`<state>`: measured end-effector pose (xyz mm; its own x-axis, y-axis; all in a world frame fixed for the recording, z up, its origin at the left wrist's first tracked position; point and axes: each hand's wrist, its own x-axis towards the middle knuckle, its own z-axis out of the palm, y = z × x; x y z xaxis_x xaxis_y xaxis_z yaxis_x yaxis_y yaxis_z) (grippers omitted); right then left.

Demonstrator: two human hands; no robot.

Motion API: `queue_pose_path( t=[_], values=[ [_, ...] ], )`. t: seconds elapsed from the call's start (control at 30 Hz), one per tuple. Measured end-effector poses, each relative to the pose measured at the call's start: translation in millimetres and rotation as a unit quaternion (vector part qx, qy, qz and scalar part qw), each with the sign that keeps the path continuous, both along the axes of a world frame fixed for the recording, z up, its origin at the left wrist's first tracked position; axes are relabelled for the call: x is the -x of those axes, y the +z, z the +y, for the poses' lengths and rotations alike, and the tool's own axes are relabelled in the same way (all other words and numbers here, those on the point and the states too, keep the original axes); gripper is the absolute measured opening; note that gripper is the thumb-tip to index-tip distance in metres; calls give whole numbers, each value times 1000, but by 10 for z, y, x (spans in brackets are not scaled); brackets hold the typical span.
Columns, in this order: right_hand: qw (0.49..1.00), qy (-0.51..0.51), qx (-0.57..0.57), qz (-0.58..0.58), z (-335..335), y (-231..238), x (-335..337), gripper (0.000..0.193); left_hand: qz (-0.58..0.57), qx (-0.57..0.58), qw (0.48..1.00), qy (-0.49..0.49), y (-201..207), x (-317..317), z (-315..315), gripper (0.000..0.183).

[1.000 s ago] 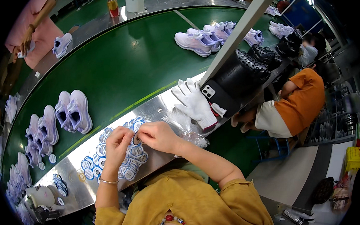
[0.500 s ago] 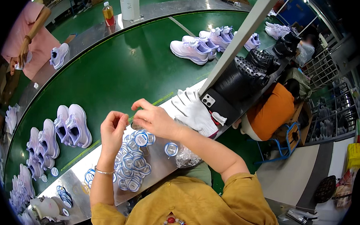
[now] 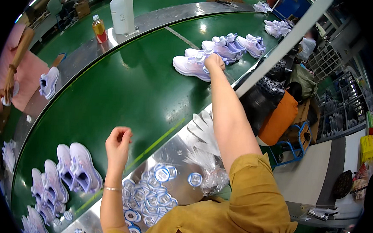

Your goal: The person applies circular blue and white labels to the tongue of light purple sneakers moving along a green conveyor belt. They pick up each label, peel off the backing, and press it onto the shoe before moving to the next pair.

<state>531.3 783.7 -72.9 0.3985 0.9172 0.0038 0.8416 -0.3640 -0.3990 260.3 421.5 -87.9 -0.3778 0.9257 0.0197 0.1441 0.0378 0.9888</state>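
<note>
My right hand (image 3: 215, 63) is stretched far forward, its fingers closed at the collar of a pale lilac sneaker (image 3: 187, 66) in the row on the green belt. A small blue-white edge shows by the fingertips; whether it is a tag or part of the shoe I cannot tell. Over the near edge of the belt, my left hand (image 3: 118, 146) is raised with thumb and fingers curled together; anything between them is too small to see. Below and to its right, a pile of round blue-and-white tags (image 3: 150, 199) lies on the metal ledge, with one separate tag (image 3: 195, 179).
More lilac sneakers (image 3: 82, 168) stand on the belt at left. White gloves (image 3: 204, 132) and a clear plastic bag (image 3: 214, 181) lie by my right arm. A slanted pale post (image 3: 282, 50) rises beyond it. Across the belt are a bottle (image 3: 99, 29) and a person in pink (image 3: 28, 70).
My right hand has left my left hand and reached forward to the sneakers. My left hand stays raised, fingers curled. The view has shifted, and the left-hand shoes appear lower.
</note>
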Motion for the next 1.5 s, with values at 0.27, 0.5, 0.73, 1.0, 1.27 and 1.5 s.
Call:
queue_pose_path(
  t=[0.27, 0.5, 0.73, 1.0, 1.27, 1.5],
  values=[
    [926, 237, 197, -218, 341, 77, -28, 44, -46, 87, 995, 29, -227, 377, -117, 9],
    [924, 373, -6, -81, -939, -161, 1214, 21, 87, 84, 992, 35, -456, 307, 143, 38],
    [797, 594, 26, 107, -2593, -189, 1984, 16, 42, 51, 996, 54, -594, 389, -162, 105],
    [744, 433, 267, 433, -2496, 14, 1623, 9, 344, 6, 923, 173, -458, 40, -280, 84],
    [824, 540, 6, 171, -2600, -99, 1873, 15, 379, -6, 907, 184, -429, -43, -313, 48],
    [789, 588, 13, 174, -2667, 117, 1761, 13, 420, 22, 904, 78, -407, 355, -631, 41]
  ],
)
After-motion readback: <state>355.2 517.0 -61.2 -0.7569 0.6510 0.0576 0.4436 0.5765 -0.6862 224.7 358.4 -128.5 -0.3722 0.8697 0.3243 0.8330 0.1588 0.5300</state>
